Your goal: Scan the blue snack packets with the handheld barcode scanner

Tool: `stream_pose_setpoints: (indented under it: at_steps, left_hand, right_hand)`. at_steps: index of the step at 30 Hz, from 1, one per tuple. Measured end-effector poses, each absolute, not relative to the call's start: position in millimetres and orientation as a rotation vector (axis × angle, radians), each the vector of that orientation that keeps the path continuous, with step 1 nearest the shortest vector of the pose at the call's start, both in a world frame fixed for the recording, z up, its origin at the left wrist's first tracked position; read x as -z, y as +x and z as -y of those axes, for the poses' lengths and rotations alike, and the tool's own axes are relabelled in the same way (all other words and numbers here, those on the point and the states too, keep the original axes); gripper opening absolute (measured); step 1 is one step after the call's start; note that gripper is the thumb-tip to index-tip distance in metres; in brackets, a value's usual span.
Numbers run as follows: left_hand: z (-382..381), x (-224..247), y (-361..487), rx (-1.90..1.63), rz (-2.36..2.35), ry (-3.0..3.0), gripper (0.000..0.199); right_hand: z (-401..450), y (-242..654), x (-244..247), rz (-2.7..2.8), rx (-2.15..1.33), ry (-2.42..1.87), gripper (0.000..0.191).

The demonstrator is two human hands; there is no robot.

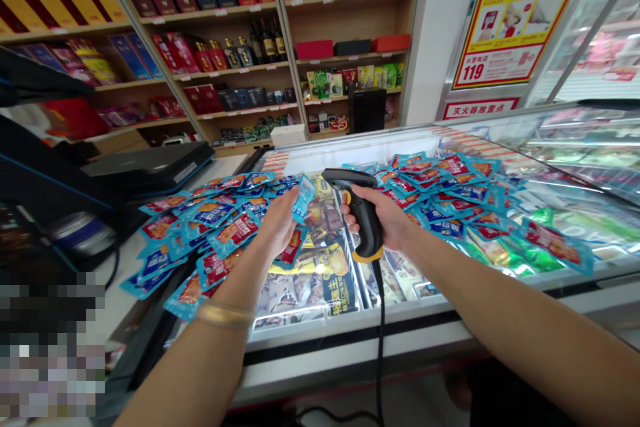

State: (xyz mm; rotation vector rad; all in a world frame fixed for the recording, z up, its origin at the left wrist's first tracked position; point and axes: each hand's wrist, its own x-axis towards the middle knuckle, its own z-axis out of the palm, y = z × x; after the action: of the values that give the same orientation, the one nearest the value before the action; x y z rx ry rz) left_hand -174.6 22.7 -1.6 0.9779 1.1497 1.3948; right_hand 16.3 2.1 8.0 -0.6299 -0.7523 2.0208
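My left hand (pixel 281 225) pinches a small blue snack packet (pixel 303 198), its printed back turned toward the scanner. In my right hand (pixel 387 217) is a black and yellow barcode scanner (pixel 367 220), fingers wrapped round its handle. Its head points left at the packet, a short gap away. A black cable (pixel 381 333) hangs from the handle. Left of my hands lies a pile of blue and red snack packets (pixel 235 230), partly hidden by my left forearm. A second pile of such packets (pixel 450 187) spreads out to the right.
Both piles rest on a glass-topped freezer (pixel 320 337) with wrapped goods under the glass. A dark flat device (pixel 150 163) stands on the counter at left. Behind are shelves (pixel 225 73) of boxes and bottles, and a small white box (pixel 289 135).
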Motion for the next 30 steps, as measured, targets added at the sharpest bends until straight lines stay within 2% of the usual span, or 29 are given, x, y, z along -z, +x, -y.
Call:
stream_pose_setpoints:
  at_steps: [7, 14, 19, 21, 26, 30]
  left_hand:
    - [-41, -12, -127, -1.380, -1.170, 1.553, 0.039]
    - [-68, -39, -19, -1.210, -1.185, 2.239, 0.036]
    - [-70, -26, 33, -0.711, -1.344, 2.719, 0.040]
    - [-70, -15, 39, -0.550, -1.418, 2.785, 0.043]
    - [-75, -6, 39, -0.406, -1.465, 2.782, 0.052]
    - [-68, -17, 31, -0.500, -1.437, 2.743, 0.064]
  right_hand:
    - [-13, 81, -40, 0.699, -1.763, -0.579, 0.018]
    - [-18, 181, -40, 0.618, -1.492, -0.694, 0.020]
    - [-20, 212, -24, 0.542, -1.427, -0.720, 0.022]
    - [-21, 216, -19, 0.529, -1.433, -0.720, 0.022]
    - [-22, 214, -17, 0.552, -1.428, -0.708, 0.022]
    - [-19, 210, -23, 0.507, -1.411, -0.693, 0.020]
